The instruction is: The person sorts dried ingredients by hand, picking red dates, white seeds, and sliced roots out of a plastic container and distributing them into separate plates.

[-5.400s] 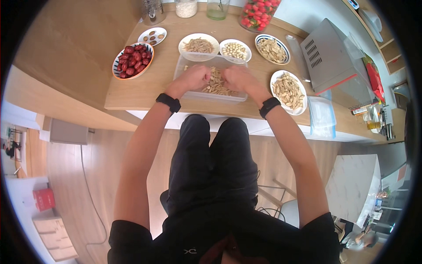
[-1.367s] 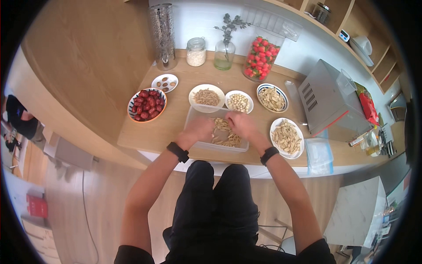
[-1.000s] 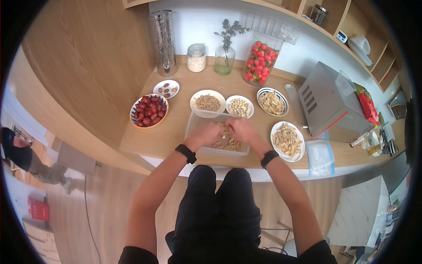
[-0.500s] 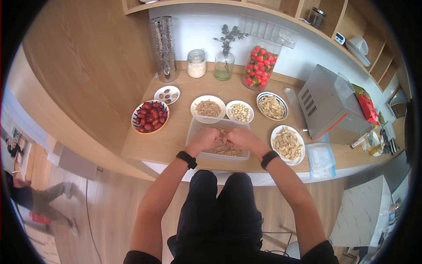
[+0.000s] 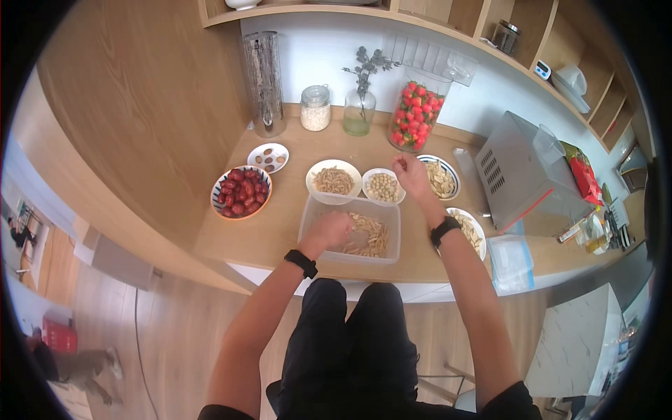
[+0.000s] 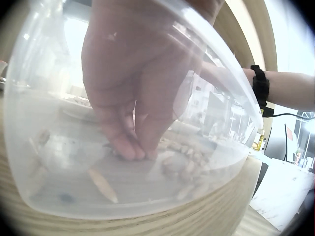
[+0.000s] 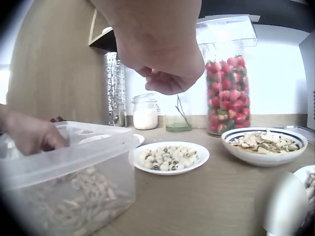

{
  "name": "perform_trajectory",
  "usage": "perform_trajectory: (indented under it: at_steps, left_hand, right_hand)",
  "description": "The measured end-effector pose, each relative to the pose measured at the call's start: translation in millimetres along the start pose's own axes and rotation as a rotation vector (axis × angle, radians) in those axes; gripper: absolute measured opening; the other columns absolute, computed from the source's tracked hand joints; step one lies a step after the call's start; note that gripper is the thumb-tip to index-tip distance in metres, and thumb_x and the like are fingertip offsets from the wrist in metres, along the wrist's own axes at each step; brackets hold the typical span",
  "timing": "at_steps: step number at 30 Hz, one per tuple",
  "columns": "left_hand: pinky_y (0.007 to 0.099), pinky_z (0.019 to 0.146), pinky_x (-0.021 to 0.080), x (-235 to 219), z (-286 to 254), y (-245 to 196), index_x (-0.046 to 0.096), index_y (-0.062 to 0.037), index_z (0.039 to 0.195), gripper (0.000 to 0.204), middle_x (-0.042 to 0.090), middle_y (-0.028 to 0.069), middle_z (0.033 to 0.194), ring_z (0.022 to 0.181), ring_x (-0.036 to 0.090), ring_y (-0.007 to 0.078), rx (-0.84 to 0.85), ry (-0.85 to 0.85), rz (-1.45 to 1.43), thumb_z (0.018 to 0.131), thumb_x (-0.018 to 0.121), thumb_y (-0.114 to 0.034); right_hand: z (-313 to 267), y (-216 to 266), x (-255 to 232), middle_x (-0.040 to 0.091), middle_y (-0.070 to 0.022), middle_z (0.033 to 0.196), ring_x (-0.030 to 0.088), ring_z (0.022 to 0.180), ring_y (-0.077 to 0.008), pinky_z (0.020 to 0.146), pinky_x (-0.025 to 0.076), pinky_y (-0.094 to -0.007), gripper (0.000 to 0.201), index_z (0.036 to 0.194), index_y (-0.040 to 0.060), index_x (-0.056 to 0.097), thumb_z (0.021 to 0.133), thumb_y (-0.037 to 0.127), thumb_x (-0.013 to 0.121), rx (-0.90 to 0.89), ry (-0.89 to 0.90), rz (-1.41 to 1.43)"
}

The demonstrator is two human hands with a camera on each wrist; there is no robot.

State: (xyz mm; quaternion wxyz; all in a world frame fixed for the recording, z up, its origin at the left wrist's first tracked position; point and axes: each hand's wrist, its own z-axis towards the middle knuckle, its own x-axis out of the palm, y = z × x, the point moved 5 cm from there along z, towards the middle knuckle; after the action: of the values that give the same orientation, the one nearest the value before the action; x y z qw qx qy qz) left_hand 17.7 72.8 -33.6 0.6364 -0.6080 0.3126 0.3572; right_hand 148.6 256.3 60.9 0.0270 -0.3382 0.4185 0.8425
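My left hand (image 5: 334,229) reaches down into a clear plastic tub (image 5: 305,228) on the counter; in the left wrist view its thumb and fingertips meet close over the tub's floor. Short beige dried pieces (image 5: 373,238) lie loose in the tub, mostly right of that hand. My right hand (image 5: 414,176) is up in the air, fingers curled, between a small white plate of lotus seeds (image 5: 383,187) and a blue-rimmed bowl of dried slices (image 5: 440,178). In the right wrist view nothing shows between its fingers, though the fingertips are partly hidden.
Behind the tub sits a plate of brownish strips (image 5: 333,181). Red dates (image 5: 241,194) fill a bowl at left, beside a small dish (image 5: 268,158). A white plate of slices (image 5: 467,232) lies under my right forearm. A strawberry-filled vase (image 5: 418,119) and grey appliance (image 5: 521,171) stand further back.
My right hand has left the tub and moved up and right, past the lotus seeds. My left hand stays inside the tub. The head view has tilted upward, showing more shelf.
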Motion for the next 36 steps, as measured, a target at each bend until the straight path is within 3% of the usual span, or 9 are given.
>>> perform_trajectory:
  at_steps: [2,11,13,21,26,29,32,34,36]
  left_hand:
    - [0.0478,0.072,0.051,0,-1,0,0.066,-0.0049,0.074,0.005,0.068,0.0185,0.082,0.081,0.065,0.0377,-0.020,-0.001,0.002,0.071,0.062,-0.006]
    - [0.0501,0.068,0.049,-5,-1,-7,0.063,-0.0043,0.068,0.002,0.064,0.0213,0.076,0.075,0.063,0.0394,0.007,-0.025,-0.024,0.069,0.062,-0.006]
    - [0.0434,0.070,0.051,-4,-2,-4,0.067,-0.0061,0.076,0.006,0.068,0.0140,0.079,0.078,0.066,0.0326,-0.076,0.039,0.075,0.071,0.065,-0.007]
    - [0.0470,0.067,0.050,4,0,3,0.065,-0.0040,0.070,0.004,0.065,0.0183,0.076,0.075,0.064,0.0370,0.043,-0.067,0.018,0.069,0.063,-0.007]
    - [0.0502,0.066,0.050,0,-2,-1,0.063,-0.0032,0.064,0.007,0.063,0.0215,0.074,0.072,0.062,0.0409,0.078,-0.127,-0.044,0.070,0.062,-0.008]
    - [0.0482,0.067,0.051,-6,-1,-4,0.065,-0.0047,0.067,0.006,0.065,0.0196,0.073,0.075,0.064,0.0390,0.069,-0.117,-0.059,0.069,0.065,-0.010]
    - [0.0470,0.071,0.053,-3,-1,3,0.069,-0.0060,0.074,0.006,0.066,0.0190,0.084,0.079,0.065,0.0387,0.022,0.011,0.192,0.073,0.065,-0.010]
    - [0.0460,0.079,0.053,-13,-9,7,0.071,-0.0076,0.086,0.012,0.062,0.0194,0.102,0.091,0.064,0.0380,-0.076,-0.231,0.256,0.079,0.063,-0.011]
    - [0.0462,0.083,0.052,-20,-15,-3,0.070,-0.0062,0.091,0.015,0.058,0.0201,0.108,0.096,0.062,0.0384,-0.101,-0.209,0.280,0.081,0.061,-0.010]
  right_hand:
    - [8,-9,-2,0.070,-0.0159,0.082,0.069,0.078,-0.0293,0.071,0.054,-0.0375,0.018,0.094,0.0027,0.067,0.086,0.019,0.064,0.027,0.000,-0.057]
    - [-4,-48,15,0.071,-0.0126,0.087,0.069,0.077,-0.0256,0.073,0.055,-0.0368,0.019,0.095,0.0034,0.065,0.082,0.018,0.068,-0.020,0.101,-0.192]
    - [-5,-53,15,0.071,-0.0127,0.088,0.069,0.077,-0.0259,0.073,0.055,-0.0369,0.020,0.095,0.0035,0.065,0.082,0.018,0.068,-0.016,0.071,-0.185]
    - [-36,12,10,0.069,-0.0160,0.093,0.067,0.085,-0.0312,0.076,0.053,-0.0387,0.017,0.099,0.0026,0.065,0.084,0.012,0.064,0.036,0.036,0.025]
    - [-69,31,54,0.068,-0.0165,0.096,0.067,0.085,-0.0311,0.076,0.053,-0.0429,0.027,0.109,0.0080,0.065,0.083,0.015,0.063,-0.381,0.610,-0.355]
    - [-88,28,68,0.067,-0.0160,0.095,0.064,0.088,-0.0357,0.078,0.053,-0.0440,0.035,0.114,0.0088,0.063,0.079,0.008,0.066,-0.341,0.654,-0.451]
    - [-103,26,78,0.065,-0.0152,0.101,0.062,0.098,-0.0351,0.085,0.052,-0.0429,0.044,0.118,0.0110,0.061,0.075,0.007,0.071,-0.455,0.619,-0.511]
    - [-107,27,77,0.064,-0.0153,0.103,0.061,0.101,-0.0352,0.088,0.051,-0.0427,0.045,0.116,0.0104,0.062,0.073,0.008,0.073,-0.416,0.624,-0.480]
    - [-109,28,73,0.063,-0.0153,0.105,0.060,0.105,-0.0353,0.090,0.050,-0.0425,0.046,0.115,0.0098,0.062,0.071,0.008,0.075,-0.371,0.630,-0.449]
